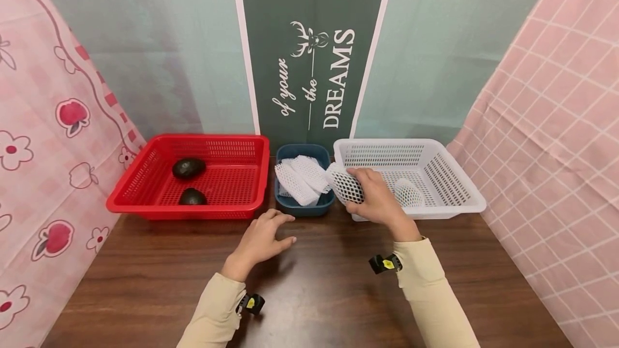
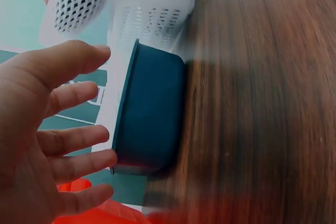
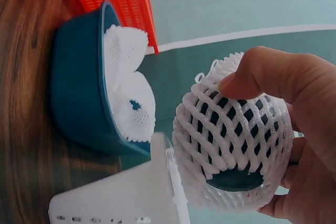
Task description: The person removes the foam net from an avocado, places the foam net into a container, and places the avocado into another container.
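Note:
My right hand (image 1: 377,197) grips an avocado in a white foam net (image 1: 346,184), lifted over the left end of the white basket (image 1: 454,176). The right wrist view shows dark skin through the mesh of the netted avocado (image 3: 233,135), with the thumb pressed on its side. My left hand (image 1: 261,238) hovers in front of the blue bin (image 1: 304,211), fingers spread and holding nothing. Several white foam nets (image 1: 302,179) lie piled in that bin. Inside the white basket rests another netted item (image 1: 408,193).
On the left stands a red basket (image 1: 237,211) holding two bare avocados, one farther back (image 1: 188,167) and one nearer (image 1: 192,196). All the containers stand in a row on the brown wooden table (image 1: 329,283), against a green curtain (image 1: 193,42). Pink cloths hang at both sides.

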Tool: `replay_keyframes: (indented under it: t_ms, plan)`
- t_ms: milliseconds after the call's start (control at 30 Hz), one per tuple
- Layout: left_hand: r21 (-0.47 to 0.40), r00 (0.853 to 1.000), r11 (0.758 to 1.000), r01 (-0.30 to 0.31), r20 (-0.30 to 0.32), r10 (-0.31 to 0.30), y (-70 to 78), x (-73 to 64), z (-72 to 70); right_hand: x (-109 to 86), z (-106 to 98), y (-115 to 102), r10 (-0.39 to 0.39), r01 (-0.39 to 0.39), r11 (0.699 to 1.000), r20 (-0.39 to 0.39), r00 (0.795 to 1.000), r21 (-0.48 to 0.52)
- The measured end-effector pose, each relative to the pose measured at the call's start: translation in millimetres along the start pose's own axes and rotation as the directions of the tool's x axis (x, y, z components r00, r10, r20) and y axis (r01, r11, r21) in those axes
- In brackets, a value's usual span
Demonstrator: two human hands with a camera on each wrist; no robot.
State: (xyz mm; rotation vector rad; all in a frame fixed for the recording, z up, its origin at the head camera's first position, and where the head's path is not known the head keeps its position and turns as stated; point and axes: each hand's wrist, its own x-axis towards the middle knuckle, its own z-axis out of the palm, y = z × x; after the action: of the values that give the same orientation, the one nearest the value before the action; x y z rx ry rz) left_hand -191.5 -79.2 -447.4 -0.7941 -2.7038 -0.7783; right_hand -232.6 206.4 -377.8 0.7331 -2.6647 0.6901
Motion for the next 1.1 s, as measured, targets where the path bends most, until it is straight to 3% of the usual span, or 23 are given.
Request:
replay_keyframes:
  t_ms: [233, 600, 1100]
  plan:
    - [0.042, 1.000, 0.999, 0.004, -0.024, -0.003, -8.0, -6.2, -1.7, 3.8, 8.1, -9.0, -0.055, 0.055, 0.998, 0.019, 0.998, -0.003]
    - [0.162, 0.999, 0.986, 0.038, -0.013, -0.037, -13.9, -17.8, -6.3, 3.2, 20.9, -20.3, -0.123, 0.121, 0.992, 0.062, 0.990, 0.039]
    - [0.172, 0.998, 0.983, 0.061, 0.000, -0.062, -22.2, -26.9, -10.3, -2.1, 40.4, -31.3, -0.173, 0.168, 0.984, 0.108, 0.979, 0.055]
